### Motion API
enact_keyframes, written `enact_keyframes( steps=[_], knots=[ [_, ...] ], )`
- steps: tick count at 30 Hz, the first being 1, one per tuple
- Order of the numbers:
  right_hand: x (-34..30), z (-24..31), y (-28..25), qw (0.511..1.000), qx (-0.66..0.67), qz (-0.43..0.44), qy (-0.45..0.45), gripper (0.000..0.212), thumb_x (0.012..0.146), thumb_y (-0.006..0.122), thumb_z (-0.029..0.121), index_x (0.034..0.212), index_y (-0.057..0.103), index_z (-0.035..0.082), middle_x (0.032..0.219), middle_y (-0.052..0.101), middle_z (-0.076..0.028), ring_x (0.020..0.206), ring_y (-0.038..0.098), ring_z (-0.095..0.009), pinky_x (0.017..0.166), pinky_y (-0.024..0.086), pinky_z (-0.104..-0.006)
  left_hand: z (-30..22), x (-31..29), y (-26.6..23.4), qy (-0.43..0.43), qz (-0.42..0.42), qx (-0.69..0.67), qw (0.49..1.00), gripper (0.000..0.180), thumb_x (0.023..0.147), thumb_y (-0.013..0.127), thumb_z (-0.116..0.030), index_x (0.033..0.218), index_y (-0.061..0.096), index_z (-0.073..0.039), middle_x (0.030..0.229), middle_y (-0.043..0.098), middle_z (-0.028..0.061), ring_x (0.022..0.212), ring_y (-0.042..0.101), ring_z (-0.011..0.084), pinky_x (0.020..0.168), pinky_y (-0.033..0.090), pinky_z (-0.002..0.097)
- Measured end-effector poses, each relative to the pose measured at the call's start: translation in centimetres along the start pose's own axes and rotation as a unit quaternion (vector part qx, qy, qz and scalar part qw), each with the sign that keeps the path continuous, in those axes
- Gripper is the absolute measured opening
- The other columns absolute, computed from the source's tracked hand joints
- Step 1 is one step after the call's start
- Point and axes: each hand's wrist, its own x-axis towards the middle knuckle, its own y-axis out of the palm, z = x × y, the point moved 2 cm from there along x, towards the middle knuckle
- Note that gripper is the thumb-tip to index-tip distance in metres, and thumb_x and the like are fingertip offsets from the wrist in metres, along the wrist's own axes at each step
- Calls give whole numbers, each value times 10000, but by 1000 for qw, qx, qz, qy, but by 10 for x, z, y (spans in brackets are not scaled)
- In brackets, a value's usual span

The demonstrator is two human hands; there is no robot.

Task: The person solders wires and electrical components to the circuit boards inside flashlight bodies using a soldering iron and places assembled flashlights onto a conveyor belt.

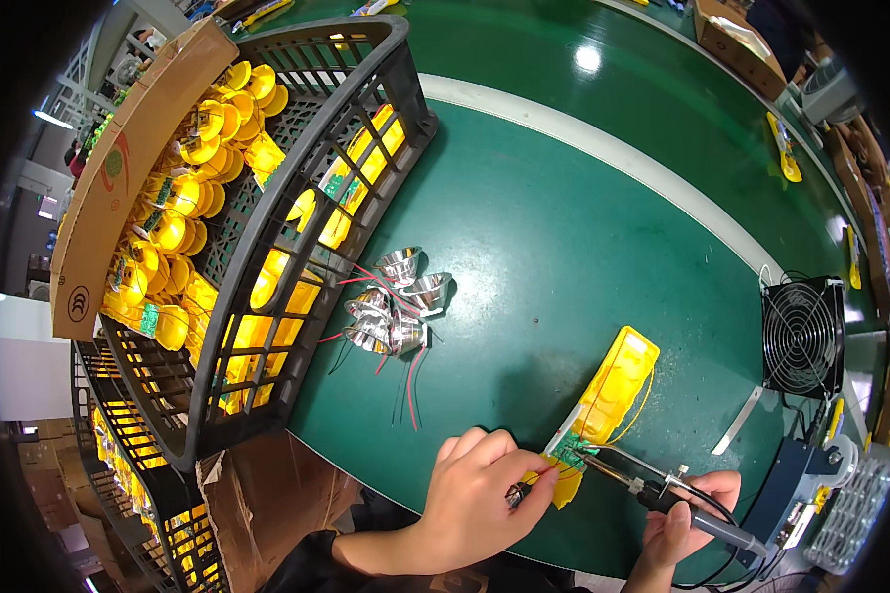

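Observation:
A yellow plastic housing [618, 381] lies slanted on the green bench, with a small green circuit board [570, 450] at its near end. My left hand [485, 491] is closed in a pinch at the board's left edge, on what looks like a thin wire; the fingertips partly hide it. Under those fingers a small shiny reflector [516, 494] shows in part. My right hand [687, 519] grips a black-handled soldering iron [707, 522]. Its tip reaches the circuit board, and a thin metal feed tube runs alongside it.
Left of my hands lie several silver reflectors [402, 336] with red and black wires. A black crate [257, 326] of yellow housings stands at the left, a cardboard piece [109, 188] inside. At right are a black fan [803, 336], a dark blue box-shaped device [783, 489] and a clear tray [850, 514].

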Motion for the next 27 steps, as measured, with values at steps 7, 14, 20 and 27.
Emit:
enact_keyframes(
  steps=[7, 14, 20, 27],
  knots=[
    [-1, -1, 0, 1000, -7, 16, 2, 418, 723, 649, 262, 871, 366, -7, 573, 496, -58, 393, 436, -62, 389, 369, -157, -1, 0, 4, -6, -15, -42, 999, 93, 610, 679, -52, 660, 604, -72, 554, 418, 0, 515, 391, 153, 482, 319, 277],
    [-1, -1, -2, 1000, -24, 5, -5, 423, 711, 659, 270, 856, 378, -11, 585, 494, -64, 391, 431, -63, 386, 363, -157, -1, 1, 6, 4, -23, -49, 999, 94, 610, 674, -49, 639, 588, -72, 551, 417, 0, 516, 389, 155, 480, 315, 278],
    [-1, -1, -3, 1000, -24, 9, -1, 424, 711, 656, 271, 862, 380, -13, 590, 495, -67, 389, 429, -63, 385, 363, -157, 0, 1, 7, 3, -19, -40, 999, 95, 611, 676, -59, 630, 585, -79, 548, 411, -2, 516, 389, 159, 510, 314, 285],
    [-1, -1, -3, 1000, -12, 11, 5, 445, 706, 664, 293, 858, 369, -4, 568, 492, -64, 386, 429, -65, 374, 360, -159, 0, 1, 7, -5, -17, -44, 999, 95, 614, 674, -61, 623, 583, -82, 545, 404, -4, 517, 391, 158, 517, 312, 284]
  ],
)
